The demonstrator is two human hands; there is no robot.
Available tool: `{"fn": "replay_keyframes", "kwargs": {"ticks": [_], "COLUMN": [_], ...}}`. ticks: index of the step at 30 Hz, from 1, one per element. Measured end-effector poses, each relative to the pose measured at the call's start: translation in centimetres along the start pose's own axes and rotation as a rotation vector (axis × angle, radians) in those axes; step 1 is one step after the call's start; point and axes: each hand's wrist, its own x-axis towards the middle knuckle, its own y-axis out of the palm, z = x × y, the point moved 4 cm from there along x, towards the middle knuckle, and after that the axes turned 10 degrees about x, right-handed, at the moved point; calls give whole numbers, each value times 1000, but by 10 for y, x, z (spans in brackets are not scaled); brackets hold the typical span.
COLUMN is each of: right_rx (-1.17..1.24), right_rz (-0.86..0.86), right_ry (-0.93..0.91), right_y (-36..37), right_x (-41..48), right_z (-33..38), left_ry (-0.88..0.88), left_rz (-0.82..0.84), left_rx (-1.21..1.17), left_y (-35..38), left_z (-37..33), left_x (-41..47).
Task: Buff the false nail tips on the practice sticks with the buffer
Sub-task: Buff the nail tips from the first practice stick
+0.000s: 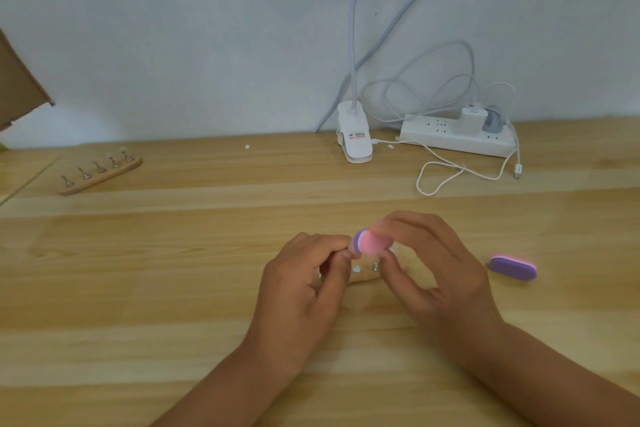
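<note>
Wooden table [173, 288] is carrying a stand [105, 177] of five practice sticks [99, 167] at far left, a white clip lamp [355, 139] and a power strip [446, 139] (plugs in it) along the back. A white cable [437, 185] is trailing beside the strip; a purple buffer [512, 268] is lying at right.

white lamp clip [354, 135] with a small printed label, black and red marks, unreadable

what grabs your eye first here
Mid-table, the right hand holds a pink-and-purple buffer at the curled fingertips of the left hand. A second buffer lies to the right, and a rack of sticks stands far left.
</note>
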Motion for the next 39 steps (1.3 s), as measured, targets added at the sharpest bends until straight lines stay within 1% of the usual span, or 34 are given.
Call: {"fn": "replay_keyframes", "kwargs": {"ticks": [4, 7, 10, 11, 14, 18, 19, 21, 22, 23, 27, 30, 31, 34, 35, 38, 39], "right_rx": [14, 16, 47, 44, 20, 29, 11, -24, -19, -2, 38, 33, 38, 28, 19, 4, 6], "right_rz": [46, 11, 52, 58, 8, 53, 48, -2, -22, -27, 49, -2, -15, 9, 9, -35, -32], "right_ry": [-55, 10, -54, -57, 25, -24, 8, 134, 173, 176, 9, 70, 71, -27, -31, 49, 31], "right_y": [3, -1, 4, 5, -1, 4, 3, -4, -7, -8, 4, -2, -4, 1, 2, -3, -4], "right_x": [-2, 1, -2, -3, 0, -3, -1, 3, 4, 4, -2, 2, 3, 0, 1, 3, 2], "right_z": [5, -1, 5, 4, -3, 1, -2, -13, -16, -16, -1, -9, -9, -1, -2, -10, -9], "left_ry": [17, 1, 9, 2, -14, -6, -8, -17, -23, -26, -15, -12, -13, 8, 13, -2, 3], "left_rz": [-13, -27, -21, -19, -26, -17, -21, -32, -35, -36, -54, -74, -68, -49, -52, -72, -71], "left_rx": [4, 28, 16, 15, 34, 7, 8, 17, 20, 22, 28, 58, 55, 83, 102, 104, 94], "left_y": [-1, -1, -2, -2, -1, -1, -2, -2, -2, -2, -4, -6, -6, -5, -5, -5, -6], "left_z": [-2, 0, -2, -1, 2, -1, 0, 2, 3, 3, 1, 1, 1, 0, 0, 2, 2], "left_x": [1, 1, 2, 2, 1, 2, 2, 2, 2, 3, 3, 4, 4, 5, 5, 4, 4]}}
